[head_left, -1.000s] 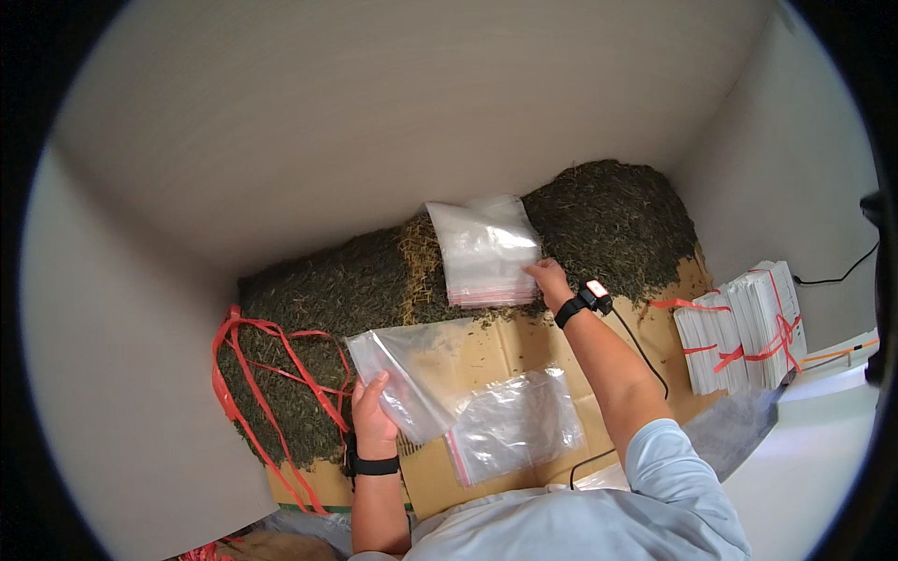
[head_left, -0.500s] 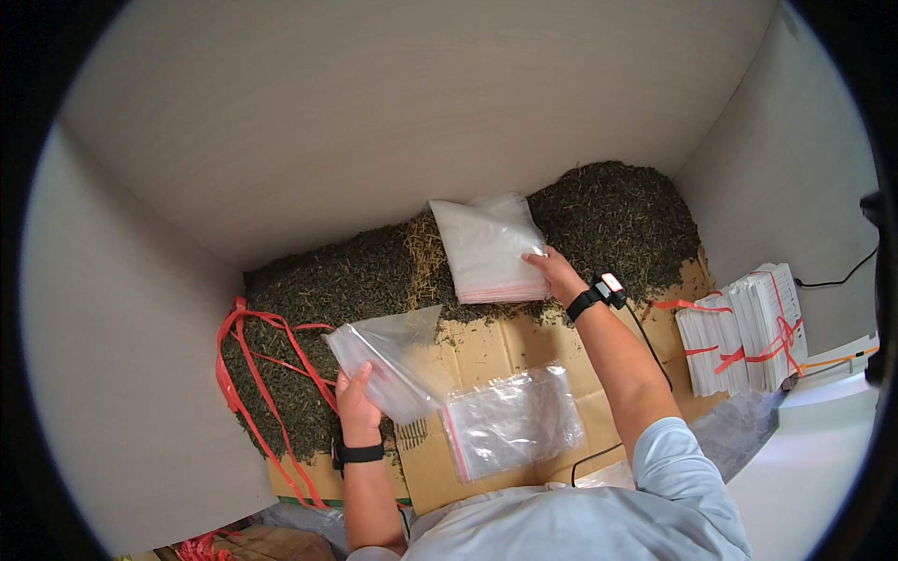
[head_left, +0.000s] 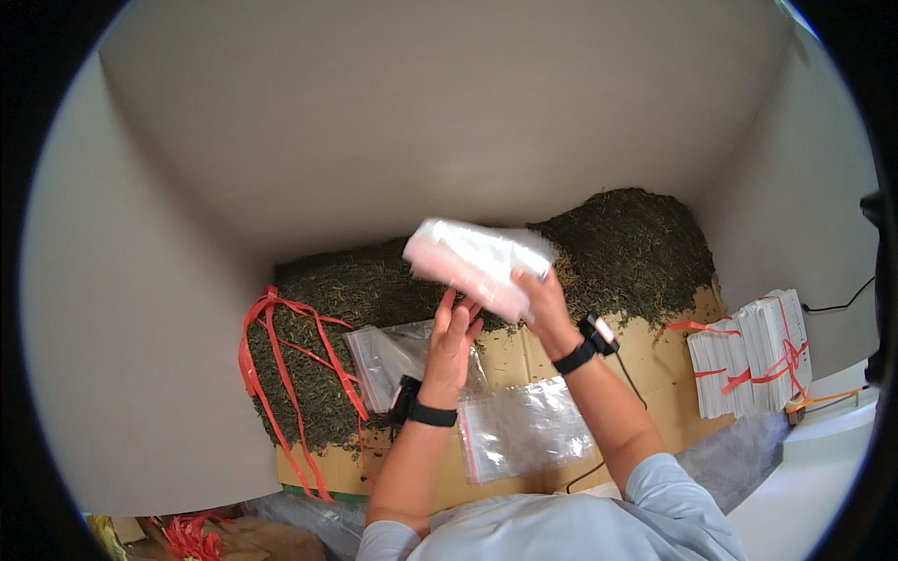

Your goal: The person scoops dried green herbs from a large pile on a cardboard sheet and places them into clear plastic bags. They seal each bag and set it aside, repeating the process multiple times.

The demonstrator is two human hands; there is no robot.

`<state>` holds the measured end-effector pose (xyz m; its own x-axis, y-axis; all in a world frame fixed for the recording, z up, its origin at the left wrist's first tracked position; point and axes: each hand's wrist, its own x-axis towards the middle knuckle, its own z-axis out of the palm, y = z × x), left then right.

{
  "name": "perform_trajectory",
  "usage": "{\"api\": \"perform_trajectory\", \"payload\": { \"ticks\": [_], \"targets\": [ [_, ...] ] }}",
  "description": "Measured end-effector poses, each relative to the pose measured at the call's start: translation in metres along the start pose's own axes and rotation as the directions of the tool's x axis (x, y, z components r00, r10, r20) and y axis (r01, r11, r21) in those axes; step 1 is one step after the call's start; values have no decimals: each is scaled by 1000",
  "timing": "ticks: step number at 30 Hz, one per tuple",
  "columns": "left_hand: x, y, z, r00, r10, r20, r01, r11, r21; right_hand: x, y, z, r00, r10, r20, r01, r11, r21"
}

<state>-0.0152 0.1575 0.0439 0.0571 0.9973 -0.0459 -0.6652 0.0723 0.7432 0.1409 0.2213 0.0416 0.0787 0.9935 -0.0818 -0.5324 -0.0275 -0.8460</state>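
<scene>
A stack of clear plastic zip bags (head_left: 477, 264) with pink-red edges is raised over the dark dried leaves, blurred by motion. My right hand (head_left: 544, 304) grips the stack at its right end. Just below its lower edge is my left hand (head_left: 453, 346), fingers spread and holding nothing that shows. Behind the left wrist, more clear bags (head_left: 377, 365) lie on the leaves and cardboard. Another clear bag with a red edge (head_left: 524, 430) lies flat on the cardboard (head_left: 655, 365) nearer to me. Both wrists wear black straps with small devices.
Dark dried leaves (head_left: 645, 248) are heaped along the back wall. Red plastic ribbon (head_left: 267, 374) loops over the left part. At the right stands a bundle of white paper packets (head_left: 748, 360) tied with red ribbon. Pale walls (head_left: 178, 309) enclose the back and sides.
My right hand has lifted and turned the bag stack off the leaves. The left hand has released the bags it held, leaving them lying, and moved right toward the stack.
</scene>
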Motion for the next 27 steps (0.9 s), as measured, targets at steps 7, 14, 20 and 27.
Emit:
{"api": "perform_trajectory", "payload": {
  "ticks": [7,14,20,27],
  "targets": [
    [19,2,-1,958,143,-250,-151,988,-14,-47,50,-2,973,167,162,-172,985,20],
    [10,70,-2,983,174,-51,-150,939,309,-9,55,-28,838,380,393,-536,432,725],
    [22,153,-7,940,342,8,-45,103,994,5,71,-20,908,266,325,-415,680,604],
    [13,162,-11,731,570,376,-318,-203,926,21,82,-10,805,409,430,-591,615,522]
  ]
}}
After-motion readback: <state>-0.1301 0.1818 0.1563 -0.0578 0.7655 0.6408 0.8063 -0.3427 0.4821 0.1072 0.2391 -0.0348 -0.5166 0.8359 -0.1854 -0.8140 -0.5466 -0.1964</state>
